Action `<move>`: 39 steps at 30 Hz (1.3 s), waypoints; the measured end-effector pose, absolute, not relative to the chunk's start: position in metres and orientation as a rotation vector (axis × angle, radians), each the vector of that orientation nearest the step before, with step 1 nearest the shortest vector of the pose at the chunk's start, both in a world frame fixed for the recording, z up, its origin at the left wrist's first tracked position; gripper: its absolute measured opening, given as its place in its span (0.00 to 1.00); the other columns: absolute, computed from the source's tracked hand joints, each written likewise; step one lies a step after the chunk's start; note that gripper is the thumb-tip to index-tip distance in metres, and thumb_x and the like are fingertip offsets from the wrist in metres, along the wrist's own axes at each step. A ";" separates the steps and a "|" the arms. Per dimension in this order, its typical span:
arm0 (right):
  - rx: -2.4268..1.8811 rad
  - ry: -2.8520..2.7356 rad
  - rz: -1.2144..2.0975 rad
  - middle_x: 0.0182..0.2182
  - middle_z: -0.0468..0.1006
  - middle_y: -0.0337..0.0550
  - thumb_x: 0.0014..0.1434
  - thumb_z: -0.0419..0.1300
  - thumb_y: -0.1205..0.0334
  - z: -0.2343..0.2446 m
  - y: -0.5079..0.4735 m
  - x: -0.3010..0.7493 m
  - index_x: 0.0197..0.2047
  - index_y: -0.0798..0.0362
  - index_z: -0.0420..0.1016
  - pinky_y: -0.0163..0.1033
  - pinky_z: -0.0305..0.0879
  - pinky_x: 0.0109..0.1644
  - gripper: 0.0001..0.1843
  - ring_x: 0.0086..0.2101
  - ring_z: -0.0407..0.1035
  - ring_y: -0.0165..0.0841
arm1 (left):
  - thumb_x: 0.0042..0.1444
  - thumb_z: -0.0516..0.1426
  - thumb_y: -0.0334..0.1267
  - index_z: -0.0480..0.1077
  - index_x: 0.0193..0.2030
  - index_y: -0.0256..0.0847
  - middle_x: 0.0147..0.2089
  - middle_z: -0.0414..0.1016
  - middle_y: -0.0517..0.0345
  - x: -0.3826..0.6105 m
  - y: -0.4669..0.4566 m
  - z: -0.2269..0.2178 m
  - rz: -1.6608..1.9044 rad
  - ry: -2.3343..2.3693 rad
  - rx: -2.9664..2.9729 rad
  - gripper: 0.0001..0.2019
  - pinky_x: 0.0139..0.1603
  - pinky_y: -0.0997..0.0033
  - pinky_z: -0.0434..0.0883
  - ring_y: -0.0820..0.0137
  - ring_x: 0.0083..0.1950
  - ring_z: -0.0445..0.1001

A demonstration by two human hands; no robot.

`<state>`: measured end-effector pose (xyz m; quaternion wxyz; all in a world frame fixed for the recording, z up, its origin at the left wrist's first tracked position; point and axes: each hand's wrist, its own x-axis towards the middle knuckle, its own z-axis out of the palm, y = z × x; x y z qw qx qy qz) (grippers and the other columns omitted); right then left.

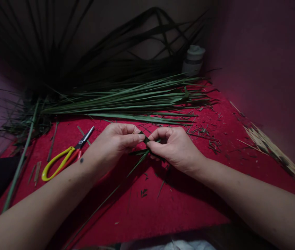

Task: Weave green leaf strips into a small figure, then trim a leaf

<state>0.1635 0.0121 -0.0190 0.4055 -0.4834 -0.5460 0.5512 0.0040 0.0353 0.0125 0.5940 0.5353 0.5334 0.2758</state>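
My left hand and my right hand meet over a red cloth, both pinching a narrow green leaf strip. The strip is folded between my fingertips, and its long tail runs down and to the left across the cloth. Both hands have their fingers curled tight around the fold. Yellow-handled scissors lie shut on the cloth just left of my left wrist.
A big pile of long green leaves lies across the back of the cloth. A white and grey jar stands at the back right by the wall. Leaf scraps litter the right side, and a woven piece lies at the far right.
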 end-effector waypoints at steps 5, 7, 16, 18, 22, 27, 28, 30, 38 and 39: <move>-1.226 -1.384 1.376 0.16 0.67 0.33 0.44 0.58 0.70 -0.019 0.012 0.163 0.26 0.57 0.72 0.28 0.54 0.19 0.03 0.16 0.58 0.22 | 0.47 0.61 0.38 0.67 0.21 0.36 0.17 0.59 0.65 0.003 0.033 0.012 0.634 1.230 1.255 0.10 0.22 0.77 0.52 0.80 0.20 0.54; -1.222 -1.390 1.384 0.16 0.67 0.33 0.44 0.58 0.70 -0.019 0.012 0.163 0.26 0.57 0.72 0.28 0.54 0.19 0.03 0.16 0.58 0.22 | 0.47 0.61 0.38 0.67 0.22 0.36 0.18 0.61 0.65 0.003 0.032 0.011 0.637 1.232 1.256 0.10 0.23 0.76 0.53 0.79 0.21 0.56; -1.190 -1.460 1.358 0.16 0.69 0.35 0.48 0.56 0.69 -0.019 0.013 0.165 0.23 0.57 0.72 0.29 0.56 0.21 0.04 0.17 0.60 0.23 | 0.49 0.59 0.40 0.65 0.22 0.37 0.19 0.60 0.65 0.010 0.028 0.015 0.663 1.299 1.457 0.11 0.23 0.76 0.53 0.78 0.22 0.55; -1.170 -1.475 1.352 0.15 0.69 0.35 0.49 0.56 0.69 -0.019 0.013 0.166 0.23 0.57 0.71 0.29 0.56 0.21 0.06 0.17 0.60 0.22 | 0.49 0.59 0.40 0.65 0.22 0.37 0.20 0.60 0.65 0.011 0.028 0.015 0.669 1.298 1.479 0.11 0.23 0.77 0.54 0.78 0.22 0.56; -1.136 -1.456 1.405 0.15 0.69 0.34 0.50 0.56 0.68 -0.019 0.014 0.167 0.22 0.56 0.71 0.29 0.54 0.21 0.07 0.16 0.59 0.22 | 0.49 0.60 0.40 0.66 0.22 0.37 0.19 0.60 0.65 0.008 0.031 0.013 0.655 1.238 1.382 0.11 0.23 0.78 0.54 0.79 0.22 0.55; -1.078 -1.375 1.526 0.15 0.67 0.32 0.48 0.57 0.69 -0.019 0.015 0.168 0.24 0.56 0.71 0.30 0.53 0.21 0.04 0.16 0.59 0.22 | 0.47 0.62 0.37 0.61 0.17 0.37 0.16 0.50 0.67 0.003 0.041 0.007 0.567 1.116 1.088 0.15 0.18 0.77 0.42 0.81 0.18 0.45; -1.066 -1.352 1.557 0.15 0.67 0.32 0.48 0.58 0.69 -0.019 0.015 0.169 0.24 0.57 0.71 0.30 0.53 0.21 0.04 0.16 0.59 0.22 | 0.47 0.62 0.37 0.61 0.17 0.36 0.16 0.50 0.67 0.003 0.042 0.007 0.554 1.102 1.059 0.16 0.18 0.77 0.41 0.81 0.18 0.44; -1.044 -1.300 1.607 0.15 0.66 0.32 0.48 0.59 0.68 -0.019 0.016 0.169 0.24 0.57 0.71 0.30 0.53 0.21 0.03 0.16 0.58 0.22 | 0.47 0.62 0.37 0.61 0.17 0.36 0.16 0.51 0.67 0.003 0.043 0.007 0.555 1.095 1.038 0.15 0.18 0.77 0.42 0.81 0.18 0.45; -1.025 -1.234 1.661 0.15 0.67 0.32 0.46 0.60 0.67 -0.018 0.016 0.169 0.24 0.57 0.72 0.30 0.53 0.21 0.02 0.16 0.58 0.22 | 0.47 0.61 0.36 0.61 0.17 0.36 0.17 0.50 0.67 0.003 0.041 0.004 0.542 1.005 0.919 0.15 0.17 0.79 0.49 0.81 0.18 0.47; -1.030 -1.237 1.653 0.16 0.67 0.32 0.46 0.60 0.67 -0.018 0.016 0.169 0.24 0.57 0.72 0.30 0.53 0.21 0.02 0.16 0.59 0.22 | 0.47 0.61 0.36 0.61 0.17 0.37 0.17 0.49 0.67 0.003 0.042 0.002 0.539 1.006 0.902 0.15 0.17 0.79 0.50 0.81 0.18 0.47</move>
